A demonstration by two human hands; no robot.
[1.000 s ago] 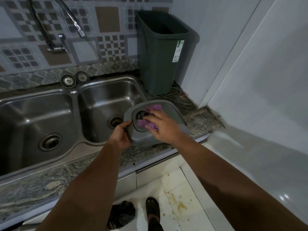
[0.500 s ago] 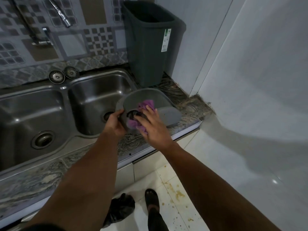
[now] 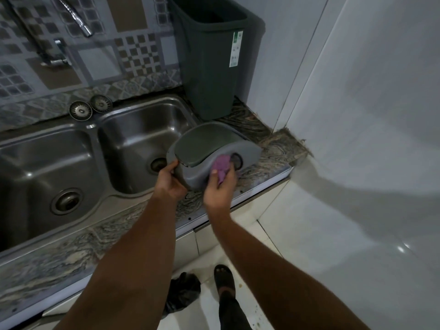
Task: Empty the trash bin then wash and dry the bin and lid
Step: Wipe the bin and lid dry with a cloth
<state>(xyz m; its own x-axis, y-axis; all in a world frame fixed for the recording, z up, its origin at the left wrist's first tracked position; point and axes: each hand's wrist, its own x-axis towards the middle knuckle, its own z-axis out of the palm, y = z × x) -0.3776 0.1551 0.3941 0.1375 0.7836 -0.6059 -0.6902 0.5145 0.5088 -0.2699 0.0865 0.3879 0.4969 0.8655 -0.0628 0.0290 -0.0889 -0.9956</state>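
The grey swing lid (image 3: 202,144) is held tilted above the counter's right end, between the sink and the wall. My left hand (image 3: 170,181) grips its lower left corner. My right hand (image 3: 220,186) presses a purple cloth (image 3: 221,164) against the lid's grey side face, next to a round hole. The dark green bin (image 3: 209,63) stands upright and open on the counter behind the lid, in the corner by the wall, with a white label on its right side.
A steel double sink (image 3: 95,158) fills the counter to the left, with two strainers (image 3: 90,107) on its back rim and a tap (image 3: 71,22) above. A white tiled wall (image 3: 369,115) closes the right. A black bag (image 3: 183,291) and my foot (image 3: 225,279) are on the floor.
The lid has been turned in my hands: its green flap now faces up and the cloth has shifted from the middle to the lid's right side face. The view has moved closer.
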